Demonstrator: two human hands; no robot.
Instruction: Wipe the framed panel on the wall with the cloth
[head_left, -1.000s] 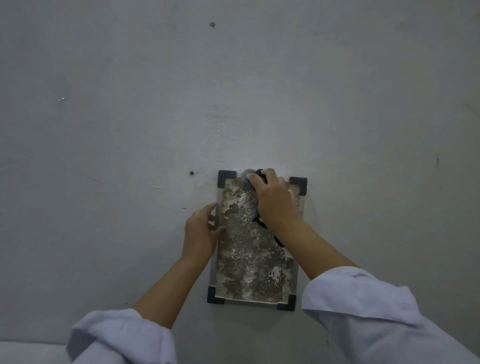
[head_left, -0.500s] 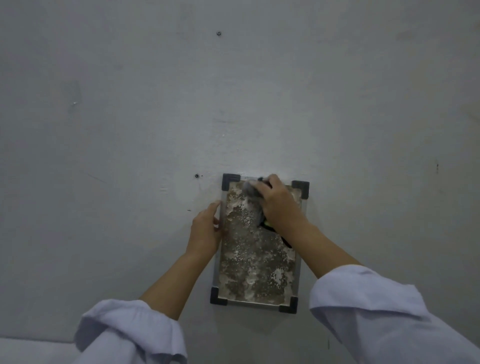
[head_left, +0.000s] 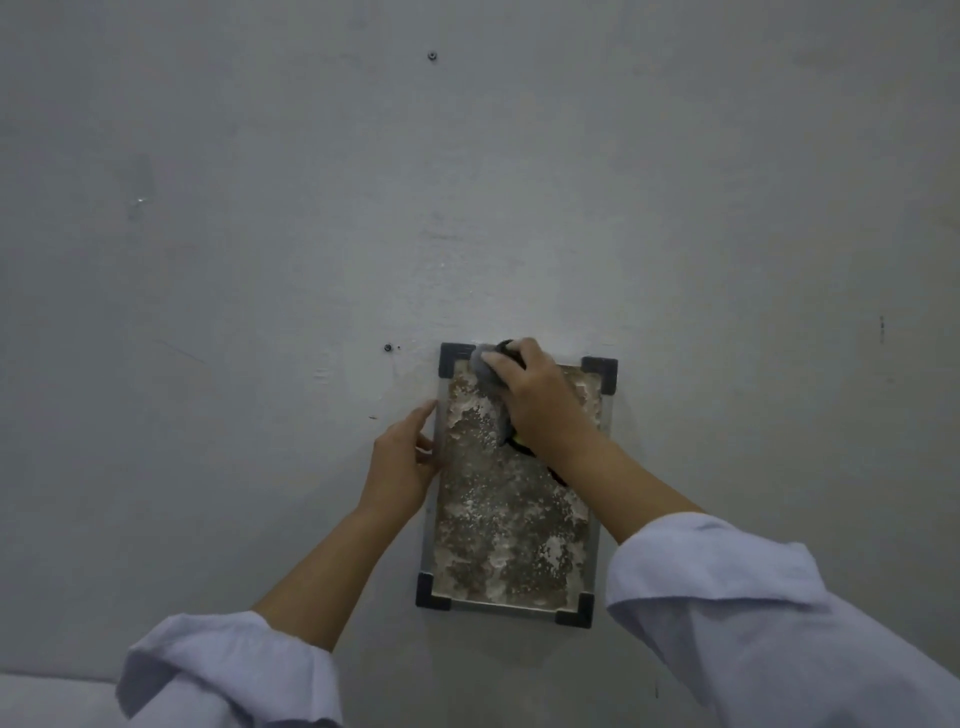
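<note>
The framed panel (head_left: 511, 525) hangs on the grey wall, a mottled brown and white rectangle with a silver frame and black corner caps. My right hand (head_left: 540, 402) presses a dark grey cloth (head_left: 485, 371) against the panel's top edge, fingers curled over it. A dark strip of the cloth trails out under my wrist. My left hand (head_left: 402, 465) rests against the frame's left edge, thumb on the frame and fingers straight along the wall.
The grey wall (head_left: 260, 260) fills the view, with a small screw (head_left: 387, 347) left of the panel's top corner and another screw (head_left: 431, 55) high above. A pale ledge (head_left: 52, 699) shows at the bottom left.
My right hand with the cloth has stayed at the panel's top edge, shifting only slightly. The left hand has kept its hold on the frame's left side.
</note>
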